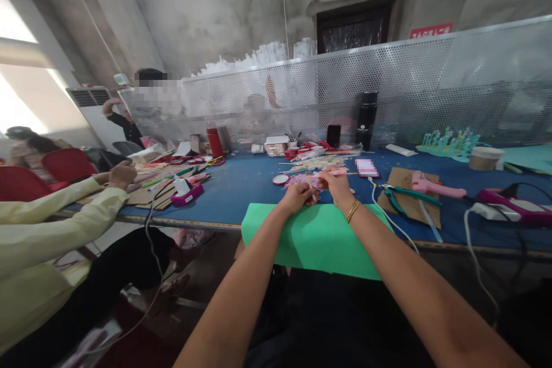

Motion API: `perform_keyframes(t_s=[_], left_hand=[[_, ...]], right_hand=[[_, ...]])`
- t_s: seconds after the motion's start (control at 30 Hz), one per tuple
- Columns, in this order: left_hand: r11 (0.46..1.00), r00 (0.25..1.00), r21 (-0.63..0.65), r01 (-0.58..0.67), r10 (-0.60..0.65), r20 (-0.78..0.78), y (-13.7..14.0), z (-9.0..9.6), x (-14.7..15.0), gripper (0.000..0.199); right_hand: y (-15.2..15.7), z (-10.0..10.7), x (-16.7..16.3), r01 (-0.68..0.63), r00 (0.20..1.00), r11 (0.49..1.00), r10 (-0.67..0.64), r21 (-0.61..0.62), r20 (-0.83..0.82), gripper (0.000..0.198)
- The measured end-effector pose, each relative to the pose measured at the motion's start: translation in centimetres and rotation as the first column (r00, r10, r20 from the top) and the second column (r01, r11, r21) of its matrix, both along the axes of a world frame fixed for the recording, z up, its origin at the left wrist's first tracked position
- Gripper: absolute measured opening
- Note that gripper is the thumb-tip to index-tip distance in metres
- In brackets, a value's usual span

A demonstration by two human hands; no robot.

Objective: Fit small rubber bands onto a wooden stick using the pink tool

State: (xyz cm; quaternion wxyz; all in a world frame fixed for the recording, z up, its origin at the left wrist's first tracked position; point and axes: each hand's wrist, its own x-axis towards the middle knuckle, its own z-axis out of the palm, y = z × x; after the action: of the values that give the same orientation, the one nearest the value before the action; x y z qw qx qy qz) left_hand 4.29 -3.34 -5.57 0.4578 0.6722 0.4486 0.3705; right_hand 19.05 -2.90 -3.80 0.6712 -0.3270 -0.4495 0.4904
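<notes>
My left hand (298,195) is closed in a pinch over the table's front edge, on a small pale stick (309,181). Close beside it, my right hand (337,185) grips a slim pink tool (341,172) held nearly level, its kind too small to tell. Around and behind both hands lies a loose pile of pink and purple bits (293,180). A small round red-rimmed lid or dish (280,180) sits left of the pile. Under my forearms a green sheet (319,241) hangs over the table edge and my lap.
On the blue table (241,184), a phone (367,168) with a white cable lies to the right, near teal pliers (397,198) and a pink glue gun (435,185) on cardboard. Behind stand a black bottle (366,121) and red bottle (213,141). A co-worker's yellow sleeve (77,207) is at left.
</notes>
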Motion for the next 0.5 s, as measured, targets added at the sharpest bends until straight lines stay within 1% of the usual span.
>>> perform_keyframes(t_s=[0.07,0.2,0.37,0.5], left_hand=[[1.000,1.000,-0.003,-0.007,0.007,-0.005,0.00,0.01,0.04,0.026],[1.000,1.000,-0.007,-0.009,0.009,-0.012,-0.09,0.07,0.03,0.026],[1.000,1.000,0.004,0.000,0.000,-0.007,-0.15,0.14,-0.02,0.027],[1.000,1.000,0.014,0.009,-0.009,-0.005,-0.06,0.08,-0.03,0.030]], right_hand=[[-0.04,0.05,0.04,0.003,1.000,1.000,-0.003,0.012,-0.002,0.028],[-0.05,0.05,-0.05,-0.040,0.999,0.999,0.040,-0.001,0.011,0.027],[0.04,0.03,-0.07,0.042,0.999,0.999,-0.042,-0.015,-0.019,0.029],[-0.08,0.00,-0.09,-0.023,1.000,1.000,0.023,0.005,0.013,0.028]])
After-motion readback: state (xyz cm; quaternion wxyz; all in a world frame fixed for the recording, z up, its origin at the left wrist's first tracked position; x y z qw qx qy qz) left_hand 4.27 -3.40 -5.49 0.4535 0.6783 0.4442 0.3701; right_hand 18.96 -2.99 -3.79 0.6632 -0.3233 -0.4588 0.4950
